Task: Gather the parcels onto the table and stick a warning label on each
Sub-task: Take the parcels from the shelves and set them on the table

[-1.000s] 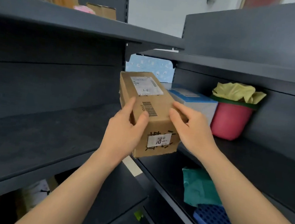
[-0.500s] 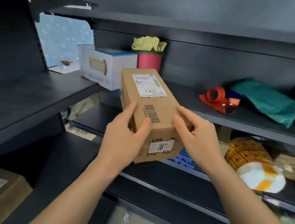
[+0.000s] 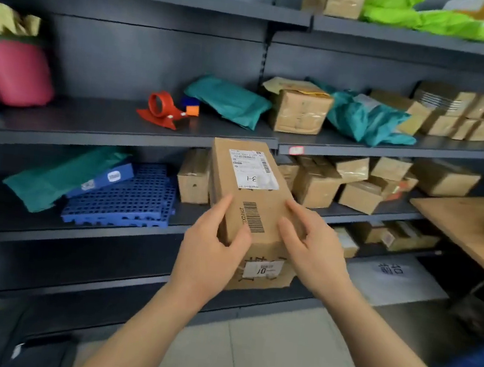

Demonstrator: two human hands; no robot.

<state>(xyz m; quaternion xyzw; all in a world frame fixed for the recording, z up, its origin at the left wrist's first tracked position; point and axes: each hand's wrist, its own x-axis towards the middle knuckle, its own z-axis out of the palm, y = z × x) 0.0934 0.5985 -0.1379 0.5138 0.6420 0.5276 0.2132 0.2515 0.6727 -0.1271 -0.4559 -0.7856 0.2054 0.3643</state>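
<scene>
Parcel: a long brown cardboard box (image 3: 245, 195), held in the air in front of the dark grey metal shelving (image 3: 120, 127), with its near end lower than its far end.
Left hand: the left hand (image 3: 211, 255) grasps the near left part of the box, with the thumb on the top face and the fingers round the left side.
Right hand: the right hand (image 3: 314, 249) grasps the near right part, with the thumb on top and the fingers against the right side.
Shipping label: a white paper label (image 3: 253, 169) on the far half of the top face; the handwritten "3-1" is upside down to the camera, and the small print is not readable.
Barcode: a black printed barcode (image 3: 253, 217) between the two thumbs, with a row of characters beside it, too blurred to read.
End sticker: a small white sticker (image 3: 262, 268) on the near end face, with large digits that look like "10"; this is not sure.
Table: a light wooden table (image 3: 471, 224) at the right edge, apart from the box.
Shelf tag: a small red and white tag (image 3: 295, 150) on the shelf edge, text unreadable.
Floor: a grey mat (image 3: 391, 268) with dark characters, unreadable.
On the shelves: a red plastic tape dispenser (image 3: 160, 109), a teal plastic mailing bag (image 3: 229, 100), blue perforated plastic mats (image 3: 124, 197) and many taped brown cartons (image 3: 300, 108).
</scene>
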